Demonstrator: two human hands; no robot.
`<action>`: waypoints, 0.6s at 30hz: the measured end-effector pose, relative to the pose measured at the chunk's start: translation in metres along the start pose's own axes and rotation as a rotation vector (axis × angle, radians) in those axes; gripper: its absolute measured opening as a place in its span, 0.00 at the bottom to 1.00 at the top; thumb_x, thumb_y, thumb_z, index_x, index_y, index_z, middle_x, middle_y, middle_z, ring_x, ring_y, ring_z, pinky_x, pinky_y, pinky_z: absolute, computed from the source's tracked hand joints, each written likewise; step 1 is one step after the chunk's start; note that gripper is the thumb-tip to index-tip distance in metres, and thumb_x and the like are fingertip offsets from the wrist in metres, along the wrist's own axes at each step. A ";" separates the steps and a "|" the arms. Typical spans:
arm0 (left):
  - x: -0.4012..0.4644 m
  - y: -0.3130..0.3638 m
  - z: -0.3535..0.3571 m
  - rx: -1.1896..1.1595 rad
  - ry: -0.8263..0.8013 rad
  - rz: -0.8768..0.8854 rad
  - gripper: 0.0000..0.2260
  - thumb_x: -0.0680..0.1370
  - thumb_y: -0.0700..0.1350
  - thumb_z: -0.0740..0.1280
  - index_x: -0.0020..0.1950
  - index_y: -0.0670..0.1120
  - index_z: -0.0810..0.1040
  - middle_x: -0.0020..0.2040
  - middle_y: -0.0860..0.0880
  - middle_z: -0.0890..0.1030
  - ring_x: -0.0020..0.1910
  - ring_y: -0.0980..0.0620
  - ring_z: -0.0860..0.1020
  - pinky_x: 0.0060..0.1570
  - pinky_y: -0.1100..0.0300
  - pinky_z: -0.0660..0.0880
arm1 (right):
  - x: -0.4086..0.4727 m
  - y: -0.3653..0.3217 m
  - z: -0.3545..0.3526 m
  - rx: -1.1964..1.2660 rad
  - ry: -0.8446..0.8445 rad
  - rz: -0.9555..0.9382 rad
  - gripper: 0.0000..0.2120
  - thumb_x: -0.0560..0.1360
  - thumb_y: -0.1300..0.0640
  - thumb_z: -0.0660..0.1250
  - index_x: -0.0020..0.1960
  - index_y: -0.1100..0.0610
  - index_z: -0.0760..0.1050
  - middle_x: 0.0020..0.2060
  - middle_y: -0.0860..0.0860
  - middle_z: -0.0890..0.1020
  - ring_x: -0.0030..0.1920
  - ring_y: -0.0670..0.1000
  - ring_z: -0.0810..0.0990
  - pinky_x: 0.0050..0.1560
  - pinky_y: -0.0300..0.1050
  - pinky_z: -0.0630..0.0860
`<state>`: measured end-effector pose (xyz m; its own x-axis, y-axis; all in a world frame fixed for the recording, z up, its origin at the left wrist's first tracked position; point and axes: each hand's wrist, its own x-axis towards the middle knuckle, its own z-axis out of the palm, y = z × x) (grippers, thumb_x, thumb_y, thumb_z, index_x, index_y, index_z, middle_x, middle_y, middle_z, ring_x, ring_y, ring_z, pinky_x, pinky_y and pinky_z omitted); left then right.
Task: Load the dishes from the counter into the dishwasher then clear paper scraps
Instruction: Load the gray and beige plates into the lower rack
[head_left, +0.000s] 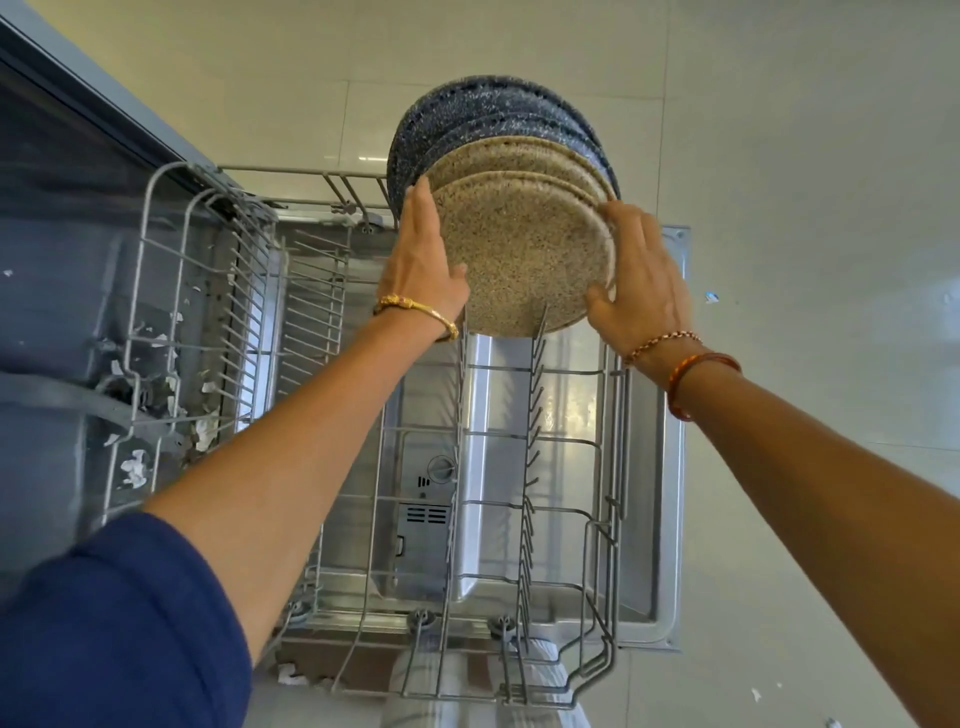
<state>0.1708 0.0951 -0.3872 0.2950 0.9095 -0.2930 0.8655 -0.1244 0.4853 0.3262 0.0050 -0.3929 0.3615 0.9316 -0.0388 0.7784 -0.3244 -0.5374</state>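
The dishwasher's grey wire lower rack (524, 545) is pulled out over the open door (670, 467). At its far end several plates stand upright in the tines: speckled beige plates (524, 249) in front, dark blue speckled plates (467, 114) behind. My left hand (423, 254) lies with straight fingers along the left rim of the nearest beige plate, thumb on its face. My right hand (641, 275) curls round that plate's right rim.
Torn white paper scraps (135, 467) lie inside the dishwasher at the left, under the raised upper rack (208, 291). More scraps (711, 297) dot the pale tiled floor at the right and near the front edge (291, 675).
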 end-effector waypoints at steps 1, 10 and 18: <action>-0.007 0.003 0.000 -0.030 0.065 0.023 0.35 0.76 0.38 0.65 0.76 0.42 0.45 0.76 0.44 0.53 0.73 0.48 0.59 0.64 0.67 0.57 | -0.004 -0.005 -0.004 0.072 0.105 -0.017 0.22 0.68 0.70 0.62 0.62 0.65 0.67 0.57 0.61 0.71 0.47 0.57 0.74 0.45 0.40 0.72; -0.100 0.050 -0.091 -0.243 0.505 0.366 0.14 0.77 0.40 0.59 0.61 0.38 0.72 0.50 0.42 0.81 0.42 0.46 0.80 0.41 0.63 0.76 | -0.030 -0.084 -0.106 0.401 0.537 -0.155 0.09 0.65 0.75 0.60 0.45 0.69 0.68 0.41 0.54 0.67 0.40 0.42 0.63 0.41 0.21 0.64; -0.264 0.092 -0.238 -0.189 0.699 0.463 0.12 0.77 0.45 0.58 0.60 0.47 0.66 0.44 0.45 0.83 0.35 0.53 0.80 0.33 0.63 0.73 | -0.134 -0.222 -0.231 0.688 0.535 -0.417 0.09 0.68 0.61 0.61 0.48 0.56 0.66 0.45 0.53 0.70 0.44 0.44 0.70 0.40 0.31 0.69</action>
<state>0.0760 -0.0615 -0.0689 0.2303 0.8267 0.5134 0.6191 -0.5315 0.5781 0.2232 -0.0854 -0.0739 0.4427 0.6969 0.5642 0.4875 0.3411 -0.8038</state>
